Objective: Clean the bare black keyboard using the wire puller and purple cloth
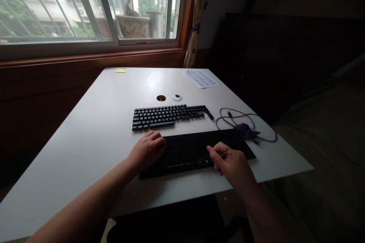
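Observation:
A black keyboard base (182,152) lies near the table's front edge, with most keycaps off; a few keys show at its lower middle. My left hand (148,146) is curled over its left end, gripping it. Over the right half, my right hand (228,157) is closed in a pinch, and whatever sits between thumb and fingers is too hidden to name. Just behind the base, loose black keycaps (159,115) are laid out in keyboard order, with a long space bar (162,124) in the front row.
A dark cable (242,112) loops at the right, beside a purple cloth (246,131). Printed sheets (202,78) and a yellow sticky note (121,70) lie at the far edge of the white table (85,129). A round cable hole (161,98) is next to its white cover (177,98).

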Available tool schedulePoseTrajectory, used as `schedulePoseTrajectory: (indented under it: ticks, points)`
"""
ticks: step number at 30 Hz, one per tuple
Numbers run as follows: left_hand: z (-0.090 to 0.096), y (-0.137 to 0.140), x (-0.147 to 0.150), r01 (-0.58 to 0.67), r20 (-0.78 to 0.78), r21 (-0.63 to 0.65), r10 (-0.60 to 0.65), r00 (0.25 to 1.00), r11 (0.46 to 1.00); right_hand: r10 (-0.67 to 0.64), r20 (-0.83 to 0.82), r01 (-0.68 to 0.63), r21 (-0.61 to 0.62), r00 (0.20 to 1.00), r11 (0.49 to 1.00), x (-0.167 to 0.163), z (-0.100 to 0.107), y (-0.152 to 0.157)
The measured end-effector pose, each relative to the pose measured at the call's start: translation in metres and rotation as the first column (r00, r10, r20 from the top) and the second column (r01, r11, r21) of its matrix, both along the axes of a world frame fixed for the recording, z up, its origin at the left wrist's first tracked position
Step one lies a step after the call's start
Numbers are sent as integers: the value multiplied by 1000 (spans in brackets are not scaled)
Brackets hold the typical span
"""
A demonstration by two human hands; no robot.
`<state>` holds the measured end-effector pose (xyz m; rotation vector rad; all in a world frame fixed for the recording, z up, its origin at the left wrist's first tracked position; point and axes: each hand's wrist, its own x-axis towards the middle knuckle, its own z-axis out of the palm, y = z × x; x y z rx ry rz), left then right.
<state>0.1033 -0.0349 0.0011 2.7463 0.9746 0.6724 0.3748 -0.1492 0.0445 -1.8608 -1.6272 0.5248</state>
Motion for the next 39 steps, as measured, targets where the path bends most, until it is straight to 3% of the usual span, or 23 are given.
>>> schedulePoseTrajectory:
  ticks: [6,10,13,21,26,33,39]
  points:
    - [1,0,0,8,19,1,-8,1000,1000,99,140,-107,57,985,993,-10,-1,2]
    - [1,0,-1,12,24,8,-12,1000,1000,71,-72,-74,-48,995,996,0,-1,4]
    - [1,0,0,20,35,7,-20,999,1000,33,-192,-45,-59,981,997,6,-4,6]
    - [0,-1,0,12,31,-13,-11,999,1000,-88,-301,70,-71,950,995,21,-24,14]
    - [-1,-2,1,28,65,7,-28,997,1000,-86,-350,73,-49,933,996,31,-37,11]
    - [15,-7,-4,318,17,-27,-318,948,948,-114,-325,112,-24,939,993,28,-35,8]
    - [20,-9,-7,399,27,-82,-398,917,913,-105,-308,108,-7,945,994,27,-32,7]
